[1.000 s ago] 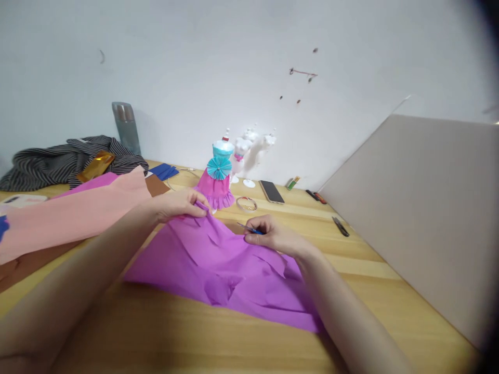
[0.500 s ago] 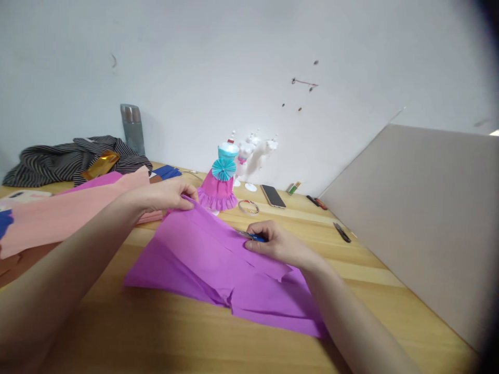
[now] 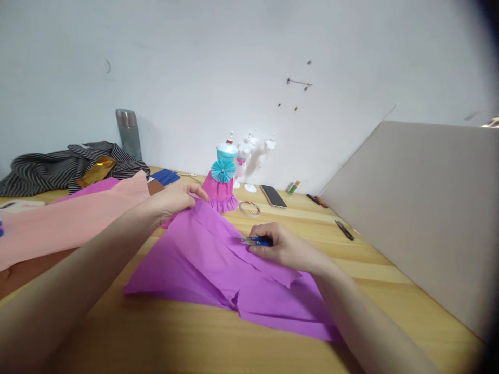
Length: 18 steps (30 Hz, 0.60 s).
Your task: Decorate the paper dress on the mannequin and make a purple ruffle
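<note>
The purple sheet has gone flatter since a second ago. The bunched ridge between the 2 hands is pulled out smooth, and the right hand has slid a touch down and to the right.

Far left, a peach-pink paper sheet (image 3: 66, 221) lies slack on the pale wooden table (image 3: 163, 337), out of play. Next, the left hand (image 3: 175, 200): fingers closed in a pinch on the far top corner of the thin purple crepe-paper sheet (image 3: 202, 259), lifting that corner just off the wood. From the pinch the sheet fans toward the camera, and a raised crease runs down and to the right, straight to the other hand. That crease is the line that counts, with 1 hand at each end of it.

Behind it stands a small doll mannequin in a pink ruffled dress (image 3: 222, 184), just beyond the corner and not touching it.

Now the right hand (image 3: 286, 250): fingers curled tight round small blue-handled metal snips (image 3: 255, 240), resting on the paper. The tips point left along the crease toward the left hand. Whether the blades are parted, I cannot tell.
</note>
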Each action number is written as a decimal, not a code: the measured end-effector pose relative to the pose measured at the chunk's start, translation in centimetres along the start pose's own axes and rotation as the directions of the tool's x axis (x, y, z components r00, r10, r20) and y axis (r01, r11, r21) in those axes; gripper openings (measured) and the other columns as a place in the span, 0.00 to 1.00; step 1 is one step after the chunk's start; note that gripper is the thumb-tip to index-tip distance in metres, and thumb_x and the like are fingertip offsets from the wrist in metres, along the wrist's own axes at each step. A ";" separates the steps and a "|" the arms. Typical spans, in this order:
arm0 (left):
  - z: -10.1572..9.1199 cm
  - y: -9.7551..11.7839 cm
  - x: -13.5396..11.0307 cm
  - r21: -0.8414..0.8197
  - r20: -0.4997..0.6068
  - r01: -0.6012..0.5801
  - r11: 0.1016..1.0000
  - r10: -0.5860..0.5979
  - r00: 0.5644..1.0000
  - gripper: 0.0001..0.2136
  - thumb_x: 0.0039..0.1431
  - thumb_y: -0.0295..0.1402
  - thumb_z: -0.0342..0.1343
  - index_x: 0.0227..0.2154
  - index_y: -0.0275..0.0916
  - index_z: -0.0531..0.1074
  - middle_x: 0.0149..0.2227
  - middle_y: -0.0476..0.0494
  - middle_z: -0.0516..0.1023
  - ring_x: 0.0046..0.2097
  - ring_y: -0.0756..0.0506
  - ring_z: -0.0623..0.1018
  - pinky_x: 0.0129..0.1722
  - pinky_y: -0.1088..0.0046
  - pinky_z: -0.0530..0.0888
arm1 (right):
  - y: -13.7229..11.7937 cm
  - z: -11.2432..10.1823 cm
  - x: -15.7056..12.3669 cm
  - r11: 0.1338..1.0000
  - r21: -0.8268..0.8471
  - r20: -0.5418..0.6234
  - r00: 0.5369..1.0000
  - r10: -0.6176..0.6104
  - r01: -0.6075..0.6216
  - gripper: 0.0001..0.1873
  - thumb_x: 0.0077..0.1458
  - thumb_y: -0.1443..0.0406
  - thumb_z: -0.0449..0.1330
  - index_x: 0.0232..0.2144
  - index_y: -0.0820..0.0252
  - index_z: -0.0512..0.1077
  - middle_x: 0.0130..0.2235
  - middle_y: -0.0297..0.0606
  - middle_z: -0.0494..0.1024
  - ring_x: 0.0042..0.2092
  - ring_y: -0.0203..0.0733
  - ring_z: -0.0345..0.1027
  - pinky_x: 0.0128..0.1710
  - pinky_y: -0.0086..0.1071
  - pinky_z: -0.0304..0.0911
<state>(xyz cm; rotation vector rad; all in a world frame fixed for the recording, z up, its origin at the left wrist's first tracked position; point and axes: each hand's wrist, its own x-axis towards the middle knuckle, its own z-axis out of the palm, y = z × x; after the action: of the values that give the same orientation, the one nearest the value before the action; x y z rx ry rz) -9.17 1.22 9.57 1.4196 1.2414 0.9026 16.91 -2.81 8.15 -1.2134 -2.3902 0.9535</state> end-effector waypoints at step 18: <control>1.5 -1.5 -0.1 0.295 0.279 -0.030 0.955 -0.056 0.959 0.15 0.38 0.38 0.67 0.30 0.37 0.78 0.28 0.49 0.74 0.33 0.47 0.72 0.29 0.76 0.64 | 1.5 -0.2 0.9 0.998 0.062 -0.008 1.000 0.021 -0.020 0.14 0.52 0.60 0.57 0.20 0.61 0.62 0.22 0.27 0.56 0.25 0.30 0.49 0.24 0.27 0.47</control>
<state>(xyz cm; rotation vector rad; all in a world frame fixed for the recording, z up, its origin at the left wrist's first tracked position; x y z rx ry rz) -8.06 0.80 7.80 1.7081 1.1965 0.4896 17.41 -1.37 7.28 -1.2196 -2.3285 1.0184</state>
